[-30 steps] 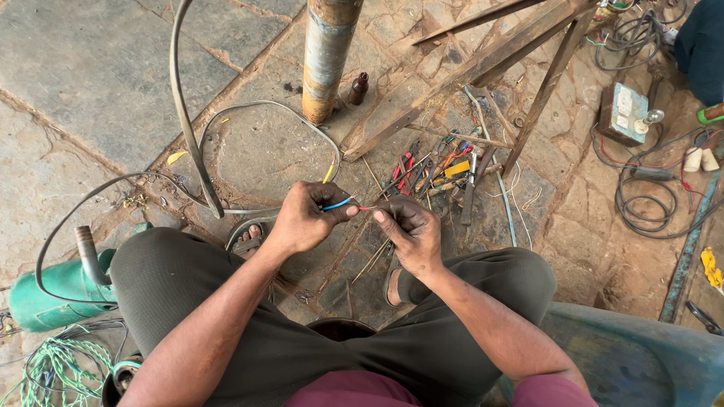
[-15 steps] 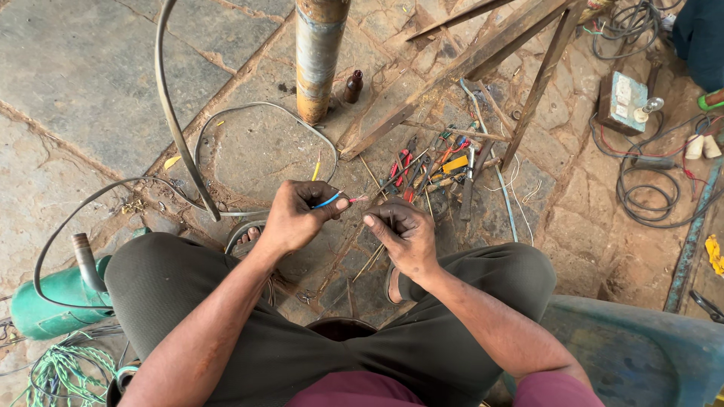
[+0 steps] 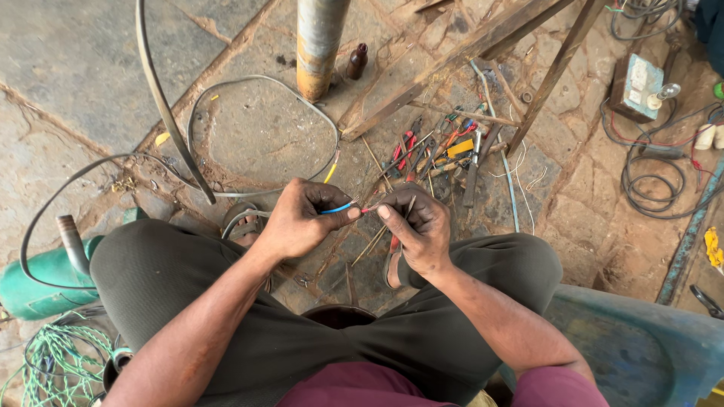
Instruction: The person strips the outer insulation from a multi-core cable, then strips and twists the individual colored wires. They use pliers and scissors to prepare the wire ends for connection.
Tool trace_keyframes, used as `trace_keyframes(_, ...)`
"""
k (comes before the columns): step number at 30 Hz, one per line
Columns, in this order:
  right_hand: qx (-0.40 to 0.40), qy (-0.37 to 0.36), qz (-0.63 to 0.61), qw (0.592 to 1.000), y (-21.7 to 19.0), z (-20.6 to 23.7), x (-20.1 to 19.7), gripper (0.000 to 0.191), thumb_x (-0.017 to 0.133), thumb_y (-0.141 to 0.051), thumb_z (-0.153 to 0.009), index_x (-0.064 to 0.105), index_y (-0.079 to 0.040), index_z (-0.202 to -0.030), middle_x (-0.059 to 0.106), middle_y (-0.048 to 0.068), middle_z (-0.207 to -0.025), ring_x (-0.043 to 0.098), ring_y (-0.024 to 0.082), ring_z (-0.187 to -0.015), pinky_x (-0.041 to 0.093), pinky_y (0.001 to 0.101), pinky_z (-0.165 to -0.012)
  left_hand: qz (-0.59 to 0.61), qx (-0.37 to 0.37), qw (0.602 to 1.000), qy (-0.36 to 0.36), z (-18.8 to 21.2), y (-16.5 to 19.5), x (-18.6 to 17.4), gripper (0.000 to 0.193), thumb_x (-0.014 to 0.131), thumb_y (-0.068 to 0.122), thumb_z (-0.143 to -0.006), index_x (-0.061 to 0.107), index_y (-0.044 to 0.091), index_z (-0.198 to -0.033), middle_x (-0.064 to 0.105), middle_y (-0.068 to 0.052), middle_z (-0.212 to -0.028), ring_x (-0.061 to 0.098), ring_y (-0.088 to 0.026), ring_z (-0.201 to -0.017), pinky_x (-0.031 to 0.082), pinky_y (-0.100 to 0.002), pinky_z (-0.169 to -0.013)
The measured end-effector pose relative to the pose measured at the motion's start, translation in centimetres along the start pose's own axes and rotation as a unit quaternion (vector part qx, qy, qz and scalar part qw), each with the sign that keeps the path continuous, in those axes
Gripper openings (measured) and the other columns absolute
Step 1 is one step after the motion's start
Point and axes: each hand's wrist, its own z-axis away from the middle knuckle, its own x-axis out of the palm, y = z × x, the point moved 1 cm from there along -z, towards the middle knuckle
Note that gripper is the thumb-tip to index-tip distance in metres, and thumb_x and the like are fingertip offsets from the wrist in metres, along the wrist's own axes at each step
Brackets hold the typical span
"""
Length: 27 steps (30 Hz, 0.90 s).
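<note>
The left hand pinches a blue wire between thumb and fingers. The right hand is closed on a red wire end that meets the blue one between the two hands; thin strands in the right fist are probably more wire. Just beyond lies a scatter of red- and yellow-handled tools. A small brown bottle stands beside a rusty pipe. A pale rectangular switch box sits far right, a green tank at left.
</note>
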Motion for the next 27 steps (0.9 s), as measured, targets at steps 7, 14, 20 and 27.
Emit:
trace_keyframes(7,-0.029,-0.021,-0.009,0.999,0.3,0.6,0.3,0.01,0.069,-0.01,-0.103,0.067,0.0,-0.1,0.059,0.0,-0.092,0.048,0.002,-0.068,0.038,0.0216,-0.059,0.097,-0.003,0.994,-0.042,-0.2,-1.1,-0.2,0.029,0.084,0.024,-0.083,0.071,-0.001,-0.074,0.052,0.004,-0.058,0.042,-0.006,-0.059,0.035,-0.031,-0.052)
trace_keyframes(14,-0.038,-0.043,0.018,0.998,0.3,0.7,0.8,0.013,0.069,-0.012,-0.102,0.066,0.001,-0.099,0.061,0.002,-0.092,0.053,0.002,-0.063,0.042,0.0215,-0.053,0.129,-0.012,0.991,-0.033,-0.2,-1.7,-0.4,0.027,0.083,0.025,-0.083,0.075,0.0,-0.078,0.057,0.006,-0.06,0.045,-0.006,-0.06,0.035,-0.03,-0.053)
trace_keyframes(20,-0.085,-0.028,0.118,0.989,0.7,-0.1,-0.2,0.017,0.065,-0.02,-0.103,0.071,-0.005,-0.108,0.062,-0.001,-0.087,0.047,0.002,-0.06,0.038,0.0212,-0.053,0.097,-0.008,0.995,-0.013,-0.4,-2.1,-1.0,0.027,0.084,0.025,-0.086,0.078,-0.001,-0.083,0.058,0.003,-0.063,0.045,-0.006,-0.062,0.036,-0.03,-0.055)
trace_keyframes(27,-0.07,-0.008,0.189,0.979,1.4,-0.6,0.0,0.029,0.07,-0.017,-0.104,0.074,-0.008,-0.132,0.066,0.0,-0.091,0.058,0.007,-0.072,0.049,0.0233,-0.063,0.121,0.033,0.992,-0.017,-0.5,-1.7,-0.4,0.025,0.081,0.026,-0.087,0.08,0.001,-0.09,0.068,0.005,-0.069,0.052,-0.003,-0.066,0.044,-0.027,-0.059)
